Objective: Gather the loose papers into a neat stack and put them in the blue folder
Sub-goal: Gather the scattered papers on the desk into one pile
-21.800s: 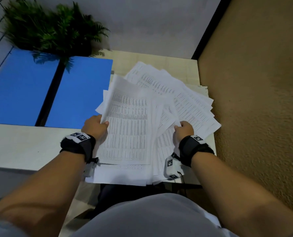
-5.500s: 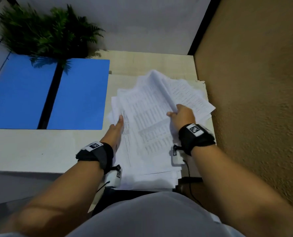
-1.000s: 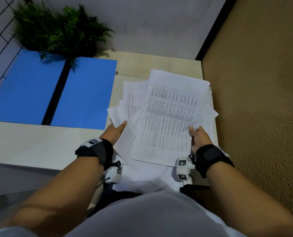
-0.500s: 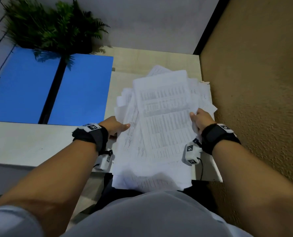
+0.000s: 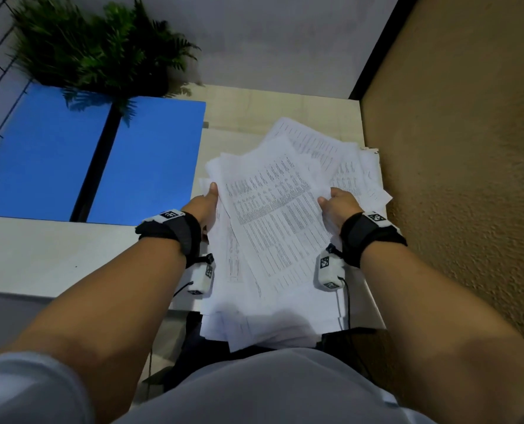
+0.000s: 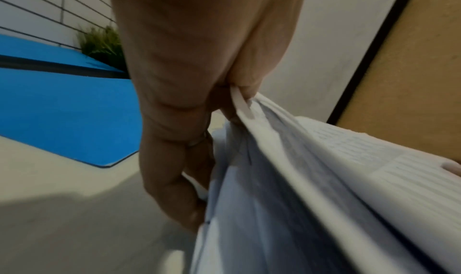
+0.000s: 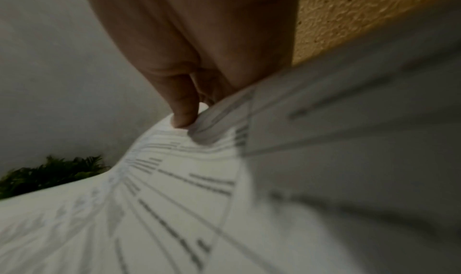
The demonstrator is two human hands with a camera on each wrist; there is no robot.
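We record the blue folder (image 5: 71, 160) lying open and flat at 10 o'clock on the pale table (image 5: 40, 258), its two blue leaves parted by a dark spine. A green fern (image 5: 95, 53) stands at the folder's far edge, at 11 o'clock, with some fronds overhanging the blue surface.

Moving right, the left hand (image 5: 204, 206) sits at the left margin of the papers (image 5: 273, 228), just beside the folder's right edge but apart from it. In the left wrist view the thumb lies on top of the sheets and the fingers (image 6: 179, 189) curl beneath them, so we note a pinch on the bundle's left edge.

The papers occupy the centre, from 12 o'clock down to 6 o'clock. They are printed sheets, fanned and skewed against one another, not squared. The near ends overhang the table edge towards the person's lap. Further sheets lie spread beyond the held ones, towards 1 o'clock.

At 3 o'clock the right hand (image 5: 338, 206) grips the right margin of the papers. The right wrist view, though blurred, shows the thumb pressed down on the top sheet with the paper bending beneath it; the fingers underneath are hidden. Both wrists carry black straps with small white camera units.

A textured tan wall (image 5: 468, 148) closes the right side.
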